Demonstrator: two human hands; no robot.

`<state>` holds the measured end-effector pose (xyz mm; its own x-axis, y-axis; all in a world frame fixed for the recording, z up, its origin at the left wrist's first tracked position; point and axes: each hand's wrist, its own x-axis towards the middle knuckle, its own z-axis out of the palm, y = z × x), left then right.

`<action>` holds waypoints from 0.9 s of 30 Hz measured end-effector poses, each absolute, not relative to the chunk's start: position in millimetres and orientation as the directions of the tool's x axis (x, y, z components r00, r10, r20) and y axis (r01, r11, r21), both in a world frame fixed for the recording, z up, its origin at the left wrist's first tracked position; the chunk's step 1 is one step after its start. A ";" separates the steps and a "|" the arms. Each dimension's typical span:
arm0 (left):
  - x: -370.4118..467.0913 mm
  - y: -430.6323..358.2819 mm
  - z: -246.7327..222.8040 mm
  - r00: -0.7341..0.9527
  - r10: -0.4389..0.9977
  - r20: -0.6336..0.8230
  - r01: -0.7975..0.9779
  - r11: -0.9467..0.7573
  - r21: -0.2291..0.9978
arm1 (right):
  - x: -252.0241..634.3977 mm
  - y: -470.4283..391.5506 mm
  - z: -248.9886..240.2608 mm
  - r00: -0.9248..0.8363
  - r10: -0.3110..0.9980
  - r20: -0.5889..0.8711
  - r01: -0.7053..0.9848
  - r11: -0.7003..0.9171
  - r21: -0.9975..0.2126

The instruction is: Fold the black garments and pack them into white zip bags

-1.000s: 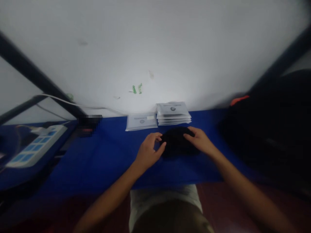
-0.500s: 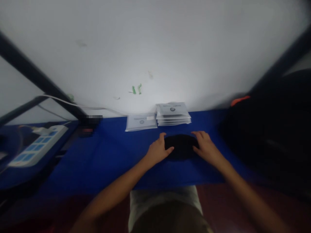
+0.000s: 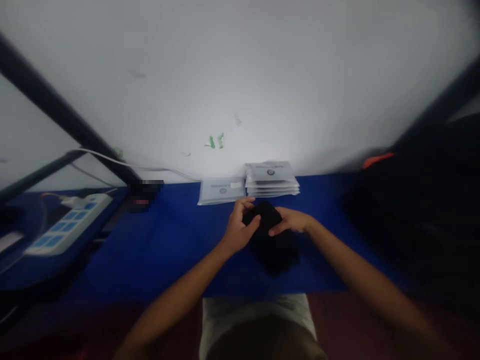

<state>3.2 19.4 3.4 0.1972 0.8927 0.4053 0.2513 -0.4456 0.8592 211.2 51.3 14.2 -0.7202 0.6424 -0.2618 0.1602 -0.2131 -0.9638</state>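
Cloth (image 3: pixel 275 255) runs lengthwise front-to-back, left hand (image 3: pixel 238 229) and right hand (image 3: pixel 294 220) pinching its far end

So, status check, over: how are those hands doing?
Left hand, right hand: both gripping black item. Item: bunched at top, too dark for detail. Packet stack: just beyond, not between hands.

Soft black cloth (image 3: pixel 275 255) shows a matt finish over a smooth blue tabletop (image 3: pixel 168 245); translucent white rectangular packets (image 3: pixel 270 179), far centre, look like plastic, as does the oblong white-and-blue power strip (image 3: pixel 69 227), left.
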 end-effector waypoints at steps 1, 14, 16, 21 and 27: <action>-2.5 27.4 0.2 0.169 0.903 0.394 0.253 -0.427 0.868 | 209.6 50.5 5.6 -0.689 0.666 -0.287 0.091 -0.314 -0.945; -133.9 134.2 -20.6 0.474 0.869 0.145 0.852 -0.494 0.174 | 203.1 41.6 -21.5 -0.528 0.777 -0.343 -0.219 -0.515 -0.829; -134.9 136.6 -20.5 0.455 0.883 0.115 0.871 -0.469 0.146 | 202.5 41.7 -22.2 -0.523 0.777 -0.350 -0.214 -0.518 -0.828; -126.3 125.0 -11.2 0.425 0.899 0.104 0.898 -0.433 0.077 | 203.0 42.1 -23.4 -0.510 0.785 -0.352 -0.206 -0.509 -0.836; -113.7 88.2 7.7 0.482 0.875 -0.040 0.870 -0.483 -0.100 | 201.6 39.3 -18.1 -0.536 0.784 -0.314 -0.219 -0.488 -0.845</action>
<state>-113.7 88.2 7.7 0.4818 0.8754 -0.0396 0.8697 -0.4833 -0.1001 201.6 39.3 -18.1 -0.5363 0.7836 -0.3136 -0.2195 -0.4882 -0.8447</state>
